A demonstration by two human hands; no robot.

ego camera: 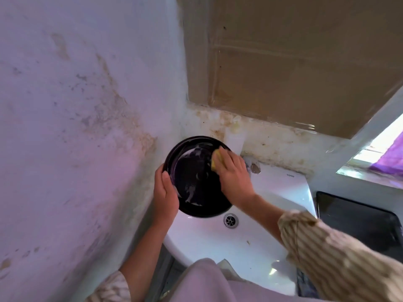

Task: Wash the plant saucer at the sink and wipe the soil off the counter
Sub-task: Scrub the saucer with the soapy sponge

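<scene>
1. Head view, the task's things: a black round plant saucer (196,182) is held tilted above the back left part of a white wash basin (250,234), its inner face turned toward the camera and streaked with suds.
2. The saucer's left rim is clasped by the left hand (164,192), whose grip is closed on it with the thumb laid over the edge.
3. A yellow sponge (216,160) is pressed against the saucer's upper right part by the right hand (234,177); that grip is closed around the sponge.
4. Both forearms are covered by striped sleeves (327,253) pushed back from the wrists.
5. The basin: a metal drain (231,220) is seen just below the saucer, and a chrome fitting (255,167) sits at the basin's back edge. A small brown speck lies on the white bowl.
6. The room: a pale wall (76,127) at the left is marked with brown stains and flaking patches. A brown panel covered in clear film (294,62) is fixed above the basin, with a stained strip beneath it.
7. A dark tray (359,219) lies on the desk to the right of the basin, and purple cloth (390,158) is seen at a bright window at far right.
</scene>
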